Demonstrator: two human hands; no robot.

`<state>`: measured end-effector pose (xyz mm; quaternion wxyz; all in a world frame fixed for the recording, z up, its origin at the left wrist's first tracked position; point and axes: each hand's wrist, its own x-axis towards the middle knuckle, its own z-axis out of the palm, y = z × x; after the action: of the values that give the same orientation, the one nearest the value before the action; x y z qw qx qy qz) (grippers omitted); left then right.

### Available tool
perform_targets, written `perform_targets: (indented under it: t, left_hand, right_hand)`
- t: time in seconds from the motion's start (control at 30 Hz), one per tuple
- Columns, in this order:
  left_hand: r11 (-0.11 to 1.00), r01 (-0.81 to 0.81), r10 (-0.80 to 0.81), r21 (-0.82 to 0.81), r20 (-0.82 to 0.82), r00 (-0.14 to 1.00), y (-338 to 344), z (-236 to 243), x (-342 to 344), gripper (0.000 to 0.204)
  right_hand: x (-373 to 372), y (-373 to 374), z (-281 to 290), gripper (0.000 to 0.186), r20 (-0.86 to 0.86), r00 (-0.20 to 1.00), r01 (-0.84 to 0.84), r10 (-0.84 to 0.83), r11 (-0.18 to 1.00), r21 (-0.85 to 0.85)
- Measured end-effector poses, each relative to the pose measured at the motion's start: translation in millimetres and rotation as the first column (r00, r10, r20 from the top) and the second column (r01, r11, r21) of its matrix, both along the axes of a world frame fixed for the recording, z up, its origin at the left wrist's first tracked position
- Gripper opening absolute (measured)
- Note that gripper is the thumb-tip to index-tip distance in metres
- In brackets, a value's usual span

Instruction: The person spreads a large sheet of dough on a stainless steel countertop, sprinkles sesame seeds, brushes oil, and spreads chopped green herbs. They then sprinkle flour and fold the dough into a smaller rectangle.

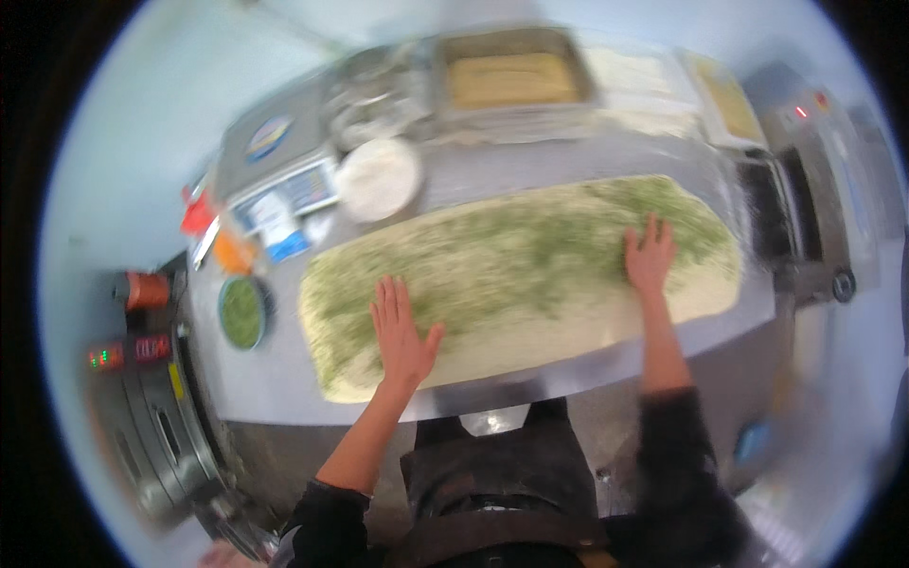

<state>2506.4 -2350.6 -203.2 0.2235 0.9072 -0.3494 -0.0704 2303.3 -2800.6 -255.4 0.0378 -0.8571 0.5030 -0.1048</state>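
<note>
A long sheet of rolled-out dough [530, 350] lies across the metal table, strewn with chopped green bits that are thickest along its middle and far right. My left hand [401, 346] rests flat on the dough's left part, fingers stretched toward the far side and thumb out to the right. Toward the dough's right end, my right hand [650, 256] also lies on the green layer with its fingers spread. Neither hand holds anything. A bowl of chopped greens [242, 313] stands left of the dough. The picture is somewhat blurred.
Behind the dough are a white round tub of flour [380, 179], a scale [301, 189], a metal pan [516, 118] with something tan inside, and a white tray [632, 80]. A machine [833, 170] adjoins the table's right end. An oven-like appliance [156, 417] stands at left.
</note>
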Motion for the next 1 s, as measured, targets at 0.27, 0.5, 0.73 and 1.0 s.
perform_targets:
  t: [0.27,0.5,0.73,1.0]
  left_hand:
    - [0.835,-0.548,0.549,0.042,-0.007,0.836,297,1,107,0.101]
    - [0.294,-0.94,0.806,-0.176,-0.483,0.342,382,-11,193,0.067]
    - [0.228,-0.962,0.79,-0.154,-0.548,0.275,381,-36,220,0.039]
    - [0.176,-0.977,0.656,-0.118,-0.726,0.206,386,-32,223,0.041]
  right_hand:
    - [168,272,38,0.075,0.078,0.828,-0.549,0.555,0.831,-0.089]
    - [437,598,102,0.069,0.411,0.159,-0.987,0.898,0.144,0.066]
    - [519,686,45,0.044,0.19,-0.127,-0.99,0.973,-0.137,0.038]
    - [524,684,35,0.028,0.301,-0.107,-0.988,0.948,-0.134,0.073]
